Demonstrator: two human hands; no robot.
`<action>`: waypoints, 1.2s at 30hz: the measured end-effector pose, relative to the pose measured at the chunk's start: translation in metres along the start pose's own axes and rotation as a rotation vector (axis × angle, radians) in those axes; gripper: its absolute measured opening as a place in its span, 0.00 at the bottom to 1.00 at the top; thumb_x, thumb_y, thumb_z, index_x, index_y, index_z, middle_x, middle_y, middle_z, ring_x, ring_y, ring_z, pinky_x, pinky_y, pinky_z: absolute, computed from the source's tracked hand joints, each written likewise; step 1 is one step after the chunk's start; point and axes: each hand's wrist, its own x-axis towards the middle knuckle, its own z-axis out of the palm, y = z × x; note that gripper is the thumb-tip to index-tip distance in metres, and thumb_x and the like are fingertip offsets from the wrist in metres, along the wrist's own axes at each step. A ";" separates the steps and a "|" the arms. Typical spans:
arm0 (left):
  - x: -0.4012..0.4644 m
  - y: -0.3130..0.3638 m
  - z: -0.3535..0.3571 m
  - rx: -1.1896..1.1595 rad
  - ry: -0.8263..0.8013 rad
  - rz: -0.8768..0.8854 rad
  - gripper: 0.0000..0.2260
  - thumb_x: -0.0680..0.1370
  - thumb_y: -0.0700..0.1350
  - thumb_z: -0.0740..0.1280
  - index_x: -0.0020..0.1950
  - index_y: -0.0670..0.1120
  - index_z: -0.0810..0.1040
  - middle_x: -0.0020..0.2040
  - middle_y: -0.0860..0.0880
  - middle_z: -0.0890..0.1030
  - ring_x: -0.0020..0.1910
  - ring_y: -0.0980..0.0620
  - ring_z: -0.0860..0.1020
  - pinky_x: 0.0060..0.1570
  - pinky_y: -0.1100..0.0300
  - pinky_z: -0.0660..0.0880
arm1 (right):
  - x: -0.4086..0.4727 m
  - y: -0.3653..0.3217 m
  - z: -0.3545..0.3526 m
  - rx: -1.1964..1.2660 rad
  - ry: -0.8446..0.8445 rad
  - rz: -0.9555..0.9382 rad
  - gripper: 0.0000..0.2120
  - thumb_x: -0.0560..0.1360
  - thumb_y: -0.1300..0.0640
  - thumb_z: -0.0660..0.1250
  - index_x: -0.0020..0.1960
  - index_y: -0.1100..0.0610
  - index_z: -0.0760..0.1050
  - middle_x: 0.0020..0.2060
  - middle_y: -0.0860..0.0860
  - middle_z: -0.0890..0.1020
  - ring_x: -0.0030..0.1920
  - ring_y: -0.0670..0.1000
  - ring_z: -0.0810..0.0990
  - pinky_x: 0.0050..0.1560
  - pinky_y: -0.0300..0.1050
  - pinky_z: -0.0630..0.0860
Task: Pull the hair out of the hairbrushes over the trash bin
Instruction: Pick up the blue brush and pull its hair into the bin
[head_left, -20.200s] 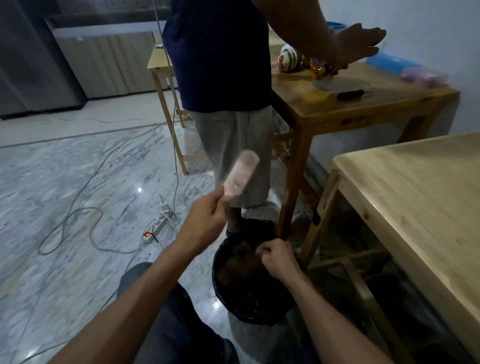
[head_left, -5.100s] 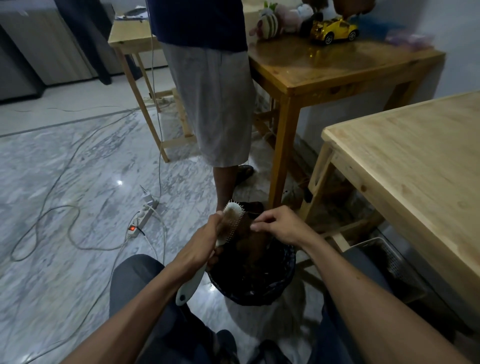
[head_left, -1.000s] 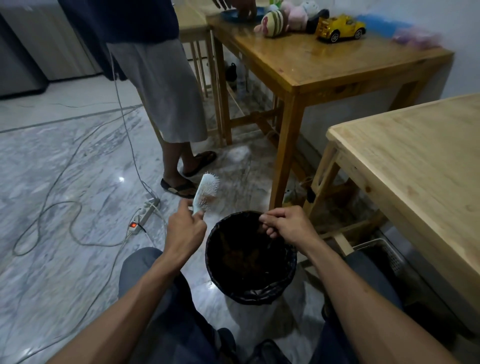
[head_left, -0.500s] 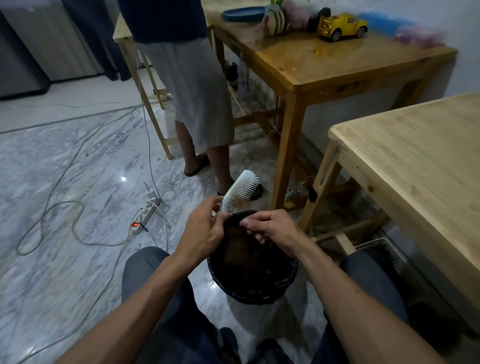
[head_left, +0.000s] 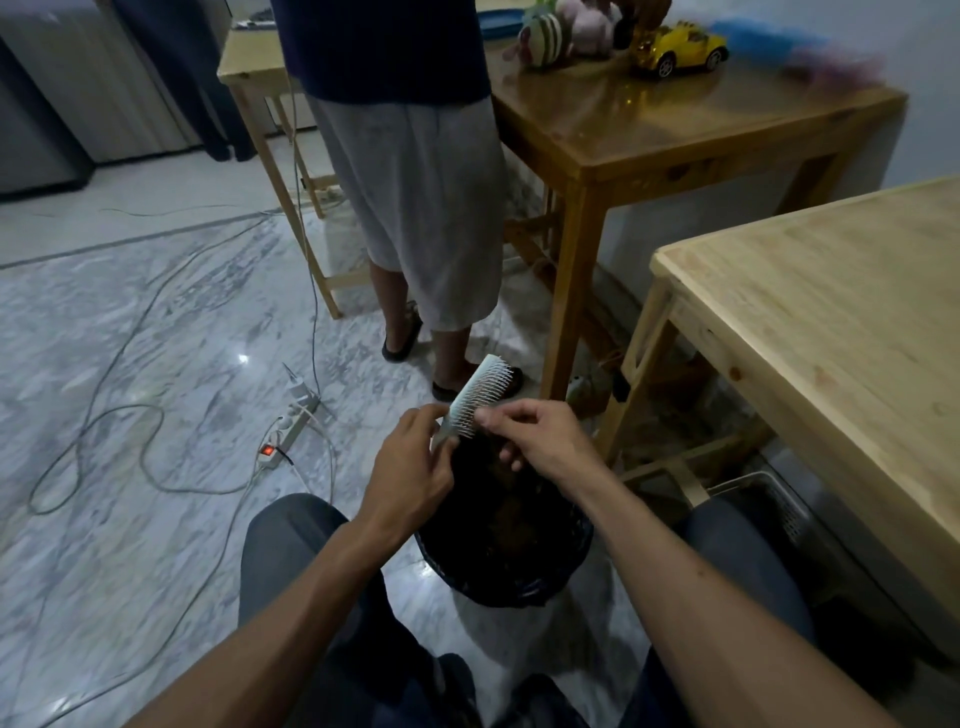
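My left hand (head_left: 410, 462) grips the handle of a pale hairbrush (head_left: 480, 395), which points up and to the right with its bristles facing right. My right hand (head_left: 535, 439) has thumb and forefinger pinched together at the lower bristles; whether hair is between them I cannot tell. Both hands hover over the far rim of a black lined trash bin (head_left: 501, 561) standing on the floor between my knees, with dark clumps inside.
A person (head_left: 415, 171) in grey shorts and sandals stands just beyond the bin. A wooden table (head_left: 675, 130) with toys is behind, a pale wooden table (head_left: 831, 322) at right. A power strip (head_left: 291, 426) and cables lie on the marble floor at left. A wire basket (head_left: 769, 499) sits under the right table.
The brush has come in over the bin from the left. My right hand left the bin's rim and rose to the bristles. The standing person stepped closer to the bin.
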 end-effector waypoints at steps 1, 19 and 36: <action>0.001 0.001 0.000 -0.003 0.004 0.004 0.13 0.77 0.40 0.68 0.62 0.47 0.77 0.50 0.50 0.79 0.45 0.54 0.76 0.40 0.71 0.66 | 0.003 0.000 0.001 -0.007 0.040 -0.009 0.12 0.73 0.53 0.77 0.50 0.61 0.84 0.36 0.54 0.84 0.30 0.47 0.78 0.29 0.39 0.75; 0.005 0.006 0.000 0.021 0.034 0.128 0.16 0.77 0.41 0.70 0.65 0.47 0.77 0.50 0.49 0.78 0.45 0.53 0.76 0.41 0.67 0.68 | -0.007 -0.004 -0.008 0.039 -0.143 0.112 0.21 0.77 0.41 0.70 0.65 0.52 0.77 0.53 0.49 0.83 0.32 0.46 0.78 0.26 0.38 0.71; 0.008 -0.020 -0.013 0.072 0.045 -0.057 0.18 0.75 0.36 0.69 0.65 0.45 0.79 0.49 0.46 0.81 0.45 0.47 0.77 0.44 0.57 0.69 | -0.009 0.022 -0.022 -0.282 0.002 -0.026 0.06 0.78 0.52 0.72 0.47 0.54 0.85 0.29 0.49 0.79 0.27 0.43 0.75 0.31 0.36 0.73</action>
